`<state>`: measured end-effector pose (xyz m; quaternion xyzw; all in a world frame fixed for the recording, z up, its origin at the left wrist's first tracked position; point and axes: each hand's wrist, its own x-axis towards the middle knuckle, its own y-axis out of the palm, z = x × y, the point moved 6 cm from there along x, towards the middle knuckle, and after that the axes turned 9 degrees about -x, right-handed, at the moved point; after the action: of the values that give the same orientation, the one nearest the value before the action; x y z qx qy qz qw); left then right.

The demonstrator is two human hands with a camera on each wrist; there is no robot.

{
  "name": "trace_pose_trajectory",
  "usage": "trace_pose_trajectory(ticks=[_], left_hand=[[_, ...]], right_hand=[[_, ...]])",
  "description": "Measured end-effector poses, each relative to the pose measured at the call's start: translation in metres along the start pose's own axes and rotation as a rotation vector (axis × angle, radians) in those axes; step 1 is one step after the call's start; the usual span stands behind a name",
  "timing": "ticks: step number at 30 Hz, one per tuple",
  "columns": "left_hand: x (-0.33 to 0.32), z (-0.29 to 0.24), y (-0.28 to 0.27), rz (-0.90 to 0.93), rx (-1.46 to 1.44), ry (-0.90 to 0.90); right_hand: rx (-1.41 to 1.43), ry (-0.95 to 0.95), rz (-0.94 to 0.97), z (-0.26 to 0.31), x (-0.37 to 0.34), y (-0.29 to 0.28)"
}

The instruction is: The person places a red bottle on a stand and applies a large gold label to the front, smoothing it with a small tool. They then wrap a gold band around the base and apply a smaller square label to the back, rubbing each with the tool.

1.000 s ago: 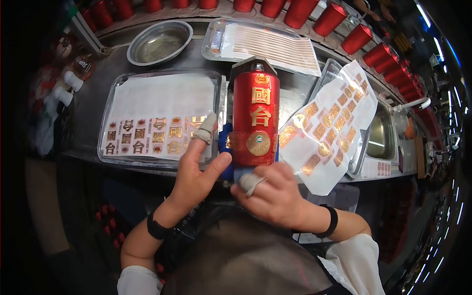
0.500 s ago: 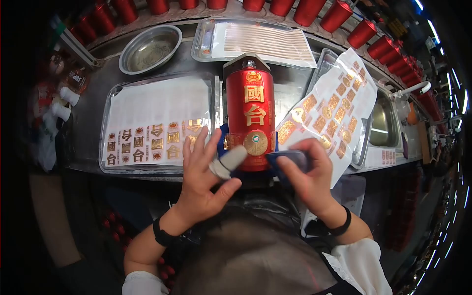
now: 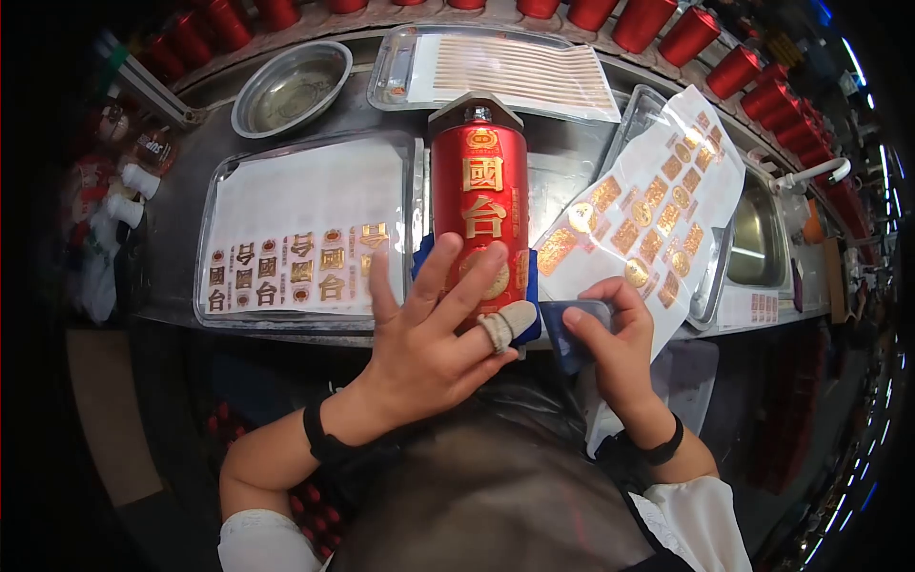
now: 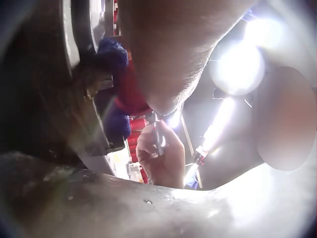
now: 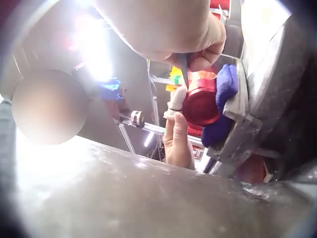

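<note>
A red bottle [image 3: 481, 205] with raised gold characters lies on its back in a rest padded with blue cloth [image 3: 535, 276], its base toward the person. My left hand [image 3: 419, 348] spreads its fingers over the lower part of the bottle, partly covering the round gold emblem [image 3: 496, 278]. A pale fabric finger cover [image 3: 508, 326] sits on one of its fingers. Right of the bottle's base, my right hand [image 3: 624, 353] pinches a flat blue-grey scraper [image 3: 564, 345] between thumb and fingers. The right wrist view shows the red base [image 5: 202, 108] beside the blue padding.
At left, a tray [image 3: 203, 238] bears a sheet of gold character decals [image 3: 305, 195]. Another decal sheet [image 3: 658, 214] overlaps a tray at right. Behind are a metal basin [image 3: 291, 91], a tray of striped strips [image 3: 515, 71] and several red bottles [image 3: 688, 36]. A sink [image 3: 755, 234] is far right.
My right hand has moved from the bottle's base to its right side, bringing the scraper into view. My left hand has come from the left tray's edge over the bottle's lower part.
</note>
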<state>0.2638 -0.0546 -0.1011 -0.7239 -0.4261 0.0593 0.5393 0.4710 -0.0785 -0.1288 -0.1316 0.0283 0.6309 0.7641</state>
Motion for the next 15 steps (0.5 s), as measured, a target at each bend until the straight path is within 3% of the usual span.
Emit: trace_pose_trajectory(ticks=[1, 4, 8, 15], left_hand=[[-0.006, 0.003, 0.001, -0.032, 0.0, -0.008], [-0.027, 0.012, -0.003, -0.018, -0.013, -0.106], [-0.042, 0.02, -0.003, -0.036, -0.1, -0.231], [-0.056, 0.031, 0.0, -0.066, -0.19, -0.315]], right_hand=[[-0.054, -0.071, -0.022, 0.004, 0.002, -0.001], [0.145, 0.0, 0.052, 0.02, 0.0, 0.021], [0.032, -0.112, 0.056, 0.011, -0.001, 0.038], [0.016, 0.039, 0.029, -0.015, -0.006, 0.021]])
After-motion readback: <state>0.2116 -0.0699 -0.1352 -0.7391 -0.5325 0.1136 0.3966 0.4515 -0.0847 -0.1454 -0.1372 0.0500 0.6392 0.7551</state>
